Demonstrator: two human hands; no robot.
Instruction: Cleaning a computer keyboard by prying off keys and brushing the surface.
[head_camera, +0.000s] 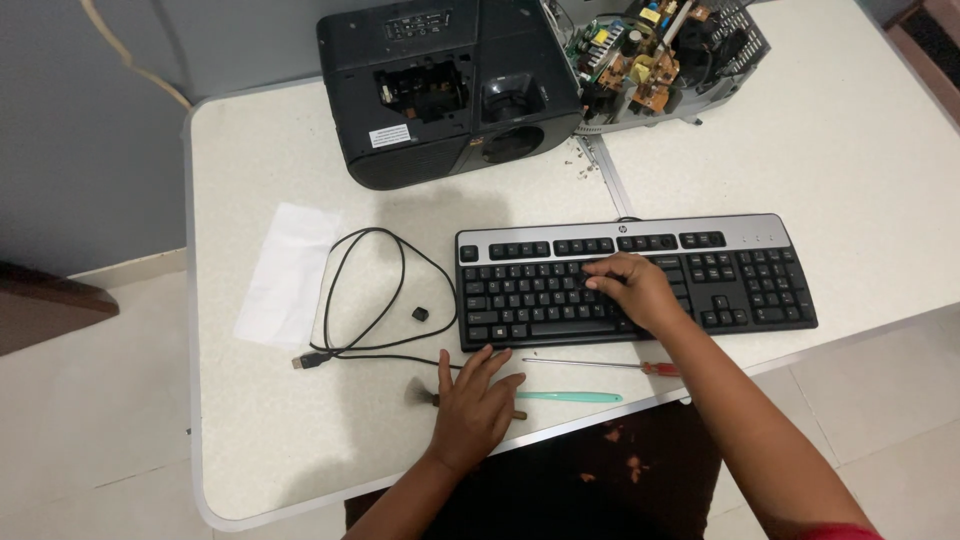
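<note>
Head view: a black-and-silver keyboard is laid on the white surface, long axis left to right, keys upward. The right hand is spread open on its keys. The left hand is pressed flat over a small brush, unclamped.

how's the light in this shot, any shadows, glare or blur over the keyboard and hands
Head view: soft, even light, no hard glare on the white table; a broad dim shadow lies in front of the black projector; keyboard sharp enough to tell keys apart; right hand on the keys and left hand beside the teal tool look only slightly soft.
</note>
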